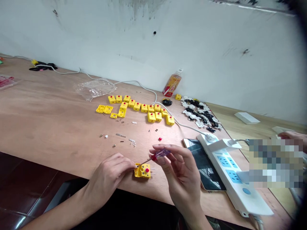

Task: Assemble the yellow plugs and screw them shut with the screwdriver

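Note:
My left hand [112, 174] pinches a small yellow plug block [143, 170] with a red dot, holding it down on the wooden table [48, 121] near the front edge. My right hand [178, 171] grips a small screwdriver [157, 156] with a clear purple handle and red collar. Its tip points down-left into the top of the yellow block. Two thin metal pins stick out of the block's right side.
Several finished yellow blocks [144, 108] lie in rows farther back, with small screws and metal bits [120, 135] scattered before them. A white power strip [230, 169] and a phone [203, 166] lie to the right. Black and white parts [200, 115], a bottle [171, 84] and a plastic bag [94, 88] sit near the wall. Another person's hand [294, 137] shows at the far right.

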Tool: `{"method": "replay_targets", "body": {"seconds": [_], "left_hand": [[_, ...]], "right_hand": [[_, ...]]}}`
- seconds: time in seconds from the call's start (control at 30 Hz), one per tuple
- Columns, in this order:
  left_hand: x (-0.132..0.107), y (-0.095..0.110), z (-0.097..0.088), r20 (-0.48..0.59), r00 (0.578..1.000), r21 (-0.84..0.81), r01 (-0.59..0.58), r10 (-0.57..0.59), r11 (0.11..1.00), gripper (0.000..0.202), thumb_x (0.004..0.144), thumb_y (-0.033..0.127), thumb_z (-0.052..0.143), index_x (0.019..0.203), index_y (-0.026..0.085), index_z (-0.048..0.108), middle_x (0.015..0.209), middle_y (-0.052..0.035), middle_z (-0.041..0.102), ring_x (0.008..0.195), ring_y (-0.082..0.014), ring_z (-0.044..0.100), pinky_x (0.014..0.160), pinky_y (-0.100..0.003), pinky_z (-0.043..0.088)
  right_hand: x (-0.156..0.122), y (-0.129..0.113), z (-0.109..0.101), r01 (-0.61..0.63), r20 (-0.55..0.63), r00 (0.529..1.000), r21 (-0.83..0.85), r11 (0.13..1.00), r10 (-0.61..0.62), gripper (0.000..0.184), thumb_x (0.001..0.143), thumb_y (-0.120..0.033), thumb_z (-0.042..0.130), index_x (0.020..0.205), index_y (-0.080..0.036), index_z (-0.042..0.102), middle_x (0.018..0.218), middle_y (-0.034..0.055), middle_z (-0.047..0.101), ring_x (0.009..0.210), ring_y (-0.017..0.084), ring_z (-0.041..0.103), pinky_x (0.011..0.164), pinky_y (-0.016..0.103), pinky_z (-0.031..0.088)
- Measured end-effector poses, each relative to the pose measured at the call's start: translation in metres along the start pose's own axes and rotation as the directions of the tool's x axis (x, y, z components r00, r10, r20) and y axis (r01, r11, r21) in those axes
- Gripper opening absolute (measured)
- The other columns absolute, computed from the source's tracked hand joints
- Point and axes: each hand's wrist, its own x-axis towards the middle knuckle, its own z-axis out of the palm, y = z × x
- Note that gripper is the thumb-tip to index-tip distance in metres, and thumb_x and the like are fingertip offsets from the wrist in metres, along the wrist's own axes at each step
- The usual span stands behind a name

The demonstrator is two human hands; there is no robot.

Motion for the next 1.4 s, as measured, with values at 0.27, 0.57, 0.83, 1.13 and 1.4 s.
{"method": "replay_targets", "body": {"seconds": [0.27,0.57,0.83,1.13,1.4], "left_hand": [[-0.001,0.000,-0.003,0.090,0.995,-0.095,0.044,-0.035,0.995,0.023,0.103,0.007,0.052,0.108,0.021,0.069,0.099,0.0004,0.073,0.091,-0.0162,0.064,0.082,-0.025,0.049],[0.017,0.002,-0.007,0.253,0.930,-0.165,0.314,-0.267,0.935,0.014,0.095,0.012,0.069,0.103,0.023,0.074,0.095,0.0014,0.070,0.082,-0.0146,0.064,0.073,-0.023,0.046],[0.029,0.006,-0.008,0.285,0.908,-0.102,0.348,-0.308,0.932,0.006,0.092,0.017,0.074,0.090,0.022,0.074,0.084,0.0043,0.066,0.074,-0.0128,0.059,0.067,-0.023,0.039],[0.030,0.002,-0.008,0.282,0.926,-0.123,0.295,-0.252,0.947,0.009,0.095,0.015,0.069,0.093,0.022,0.074,0.089,0.0036,0.069,0.082,-0.0143,0.064,0.073,-0.024,0.042],[0.031,-0.004,-0.006,0.270,0.949,-0.052,0.185,-0.165,0.981,0.015,0.099,0.012,0.063,0.098,0.023,0.074,0.091,0.0016,0.063,0.080,-0.0138,0.063,0.073,-0.024,0.044]], "right_hand": [[-0.001,0.006,0.001,0.142,0.095,0.986,-0.079,0.987,-0.135,0.043,0.092,0.000,0.065,0.121,-0.033,0.066,0.105,0.0011,0.069,0.091,0.014,0.072,0.072,0.026,0.066],[-0.006,0.004,-0.001,0.111,0.208,0.974,-0.119,0.987,-0.084,0.044,0.098,-0.007,0.060,0.135,-0.031,0.058,0.127,0.0068,0.066,0.111,0.018,0.067,0.087,0.032,0.064],[-0.006,0.009,0.007,0.199,0.122,0.975,-0.107,0.974,-0.186,0.048,0.088,0.001,0.069,0.123,-0.031,0.062,0.103,0.0008,0.065,0.089,0.015,0.068,0.069,0.026,0.062],[-0.006,0.003,0.001,0.215,0.254,0.949,-0.099,0.972,-0.184,0.049,0.092,0.001,0.062,0.129,-0.029,0.053,0.130,0.0086,0.061,0.123,0.024,0.062,0.094,0.045,0.062],[0.002,0.001,0.003,0.205,0.243,0.955,-0.138,0.969,-0.167,0.040,0.094,-0.001,0.062,0.121,-0.030,0.061,0.105,0.0014,0.064,0.093,0.016,0.068,0.076,0.030,0.062]]}}
